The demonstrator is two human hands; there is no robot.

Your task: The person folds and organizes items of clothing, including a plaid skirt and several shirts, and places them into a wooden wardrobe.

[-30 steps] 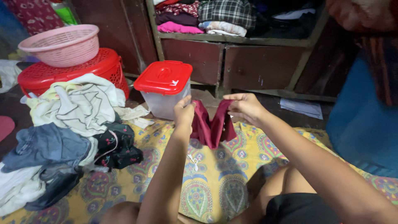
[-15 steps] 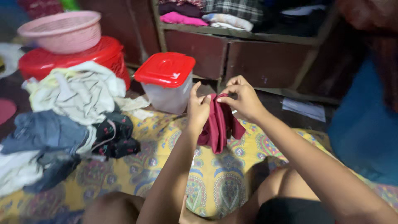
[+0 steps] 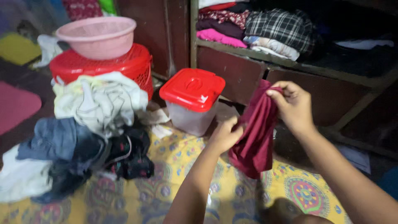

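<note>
1. Now, below everything, I see the yellow patterned sheet [image 3: 182,166] spread out, with a pile of clothes [image 3: 83,132] heaped on its left side.
2. Behind the pile I see a red basket [image 3: 107,66] with a pink basin [image 3: 97,36] on top, and a clear tub with a red lid [image 3: 192,99] beside it.
3. I hold the maroon cloth [image 3: 255,132] above the sheet, hanging bunched.
4. My right hand [image 3: 294,105] pinches its top edge, fingers closed.
5. My left hand [image 3: 226,135] grips its side lower down.
</note>
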